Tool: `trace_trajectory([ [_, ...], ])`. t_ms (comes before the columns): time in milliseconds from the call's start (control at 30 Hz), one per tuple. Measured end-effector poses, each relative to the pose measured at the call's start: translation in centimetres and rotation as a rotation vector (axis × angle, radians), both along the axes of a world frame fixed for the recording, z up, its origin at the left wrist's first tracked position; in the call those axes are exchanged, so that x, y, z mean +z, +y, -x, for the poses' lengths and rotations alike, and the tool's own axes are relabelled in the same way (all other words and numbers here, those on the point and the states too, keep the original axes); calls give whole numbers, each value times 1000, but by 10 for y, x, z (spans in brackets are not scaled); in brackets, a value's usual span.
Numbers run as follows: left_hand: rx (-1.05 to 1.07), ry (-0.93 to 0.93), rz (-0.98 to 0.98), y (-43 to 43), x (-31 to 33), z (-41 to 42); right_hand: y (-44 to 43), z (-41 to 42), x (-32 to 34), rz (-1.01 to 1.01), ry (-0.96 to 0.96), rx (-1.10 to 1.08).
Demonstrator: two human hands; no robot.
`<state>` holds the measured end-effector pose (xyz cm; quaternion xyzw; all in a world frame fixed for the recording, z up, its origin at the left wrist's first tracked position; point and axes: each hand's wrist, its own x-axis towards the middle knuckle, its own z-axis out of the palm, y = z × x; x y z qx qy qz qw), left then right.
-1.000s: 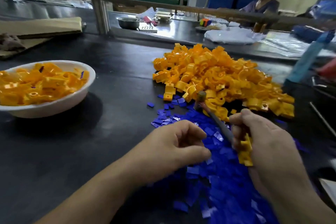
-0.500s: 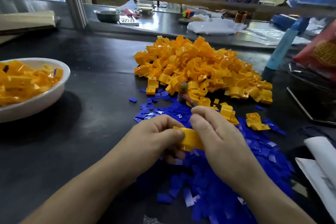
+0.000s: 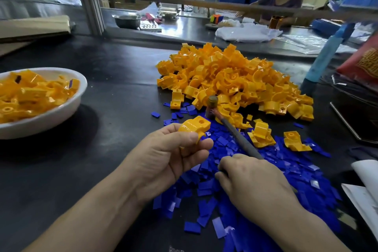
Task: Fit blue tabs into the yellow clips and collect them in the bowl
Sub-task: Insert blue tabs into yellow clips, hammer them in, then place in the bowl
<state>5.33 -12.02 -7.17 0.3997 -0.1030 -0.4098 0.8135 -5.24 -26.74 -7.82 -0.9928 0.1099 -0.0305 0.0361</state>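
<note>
Half a second ago one yellow clip (image 3: 195,129) was pinched between both hands; now it is held by the left hand (image 3: 171,157) alone, fingers closed on it. The right hand (image 3: 255,186) has dropped onto the blue tabs (image 3: 286,170) at 5 o'clock, gripping a small mallet (image 3: 235,135). Likely a tab was just seated; the tab itself can't be seen. Clip: glossy, curved saddle, one hole on top. Bowl (image 3: 67,106) sits at 9 o'clock, clip pile (image 3: 235,80) at 1 o'clock.

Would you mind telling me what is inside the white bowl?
The white bowl is heaped with yellow clips, a few showing dark blue tabs fitted in. Whatever lies beneath the top layer is covered.
</note>
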Motion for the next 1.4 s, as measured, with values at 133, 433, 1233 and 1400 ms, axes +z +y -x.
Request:
trace_trajectory([
  [133,29,-73,-94,-2,-4,-2,-4,2,3,-64,-138,-17],
  [433,0,-237,-234,-1,-3,5,-12,3,10,-551,-416,-116],
  [1233,-125,-706,-356,1,-6,20,-7,1,13,-1571,-474,-149],
  [1400,-151,-702,-339,2,-5,18,-9,2,14,-1608,-483,-114],
])
